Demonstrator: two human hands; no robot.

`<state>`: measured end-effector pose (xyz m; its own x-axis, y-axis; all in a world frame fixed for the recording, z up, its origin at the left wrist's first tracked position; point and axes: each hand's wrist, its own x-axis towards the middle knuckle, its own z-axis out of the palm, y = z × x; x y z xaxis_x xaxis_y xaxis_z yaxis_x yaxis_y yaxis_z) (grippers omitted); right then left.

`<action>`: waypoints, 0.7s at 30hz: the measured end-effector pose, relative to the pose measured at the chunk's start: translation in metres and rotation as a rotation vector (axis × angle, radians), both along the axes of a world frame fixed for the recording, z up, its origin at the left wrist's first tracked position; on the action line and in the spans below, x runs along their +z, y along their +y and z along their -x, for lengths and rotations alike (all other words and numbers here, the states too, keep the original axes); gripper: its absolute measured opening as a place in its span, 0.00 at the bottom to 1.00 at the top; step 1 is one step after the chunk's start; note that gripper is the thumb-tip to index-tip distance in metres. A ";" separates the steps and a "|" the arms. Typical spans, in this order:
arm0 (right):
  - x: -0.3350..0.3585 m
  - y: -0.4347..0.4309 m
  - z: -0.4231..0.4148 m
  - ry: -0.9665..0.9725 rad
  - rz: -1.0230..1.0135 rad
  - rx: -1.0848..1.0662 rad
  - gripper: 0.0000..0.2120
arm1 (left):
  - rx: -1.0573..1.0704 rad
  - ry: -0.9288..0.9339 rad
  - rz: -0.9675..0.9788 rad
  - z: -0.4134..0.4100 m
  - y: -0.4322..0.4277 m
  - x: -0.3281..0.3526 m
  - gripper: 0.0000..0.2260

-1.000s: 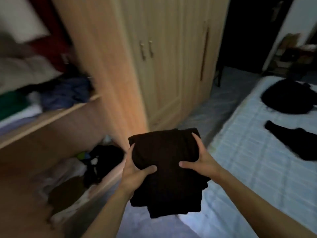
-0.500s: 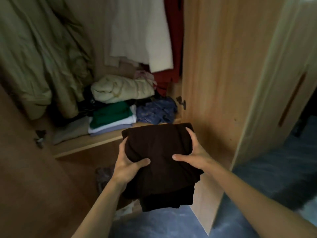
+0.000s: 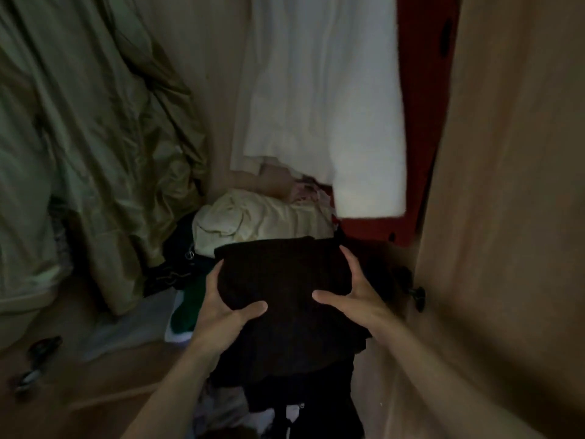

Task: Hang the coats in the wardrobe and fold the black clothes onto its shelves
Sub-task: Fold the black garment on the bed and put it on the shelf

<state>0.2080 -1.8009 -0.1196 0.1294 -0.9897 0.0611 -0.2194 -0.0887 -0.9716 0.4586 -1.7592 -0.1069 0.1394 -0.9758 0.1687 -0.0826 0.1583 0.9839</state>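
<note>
Coats fill the open wardrobe (image 3: pixel 218 90): an olive-green coat (image 3: pixel 95 153) sags on the left, and a white coat (image 3: pixel 323 106) hangs in the middle with a red garment (image 3: pixel 422 128) behind it, against the wooden side panel (image 3: pixel 506 185). Below them the shelf (image 3: pixel 133 369) is crowded, with a cream bundle (image 3: pixel 259 220) at the back, a folded green garment (image 3: pixel 190 308) in front and dark clothes between. The folded black garment (image 3: pixel 285 286) sits just before the cream bundle and covers part of the green one; whether it rests on the pile I cannot tell. The left hand (image 3: pixel 221 308) grips its left edge, thumb across the top and fingers tucked beneath. The right hand (image 3: pixel 357 296) holds the right edge, thumb on top and fingers spread along the side.
</note>
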 end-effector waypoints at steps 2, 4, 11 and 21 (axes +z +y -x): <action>0.009 -0.033 0.002 0.006 0.001 -0.006 0.52 | -0.015 0.026 0.018 0.003 -0.032 0.004 0.48; 0.018 -0.063 0.006 0.035 0.008 -0.016 0.51 | -0.024 0.048 0.012 0.006 -0.066 0.004 0.47; 0.005 -0.163 0.007 0.239 -0.059 -0.104 0.48 | 0.004 -0.065 -0.087 0.010 -0.181 -0.031 0.49; -0.065 -0.190 -0.051 0.843 0.306 -0.358 0.27 | -0.007 -1.173 0.498 0.015 -0.254 -0.076 0.29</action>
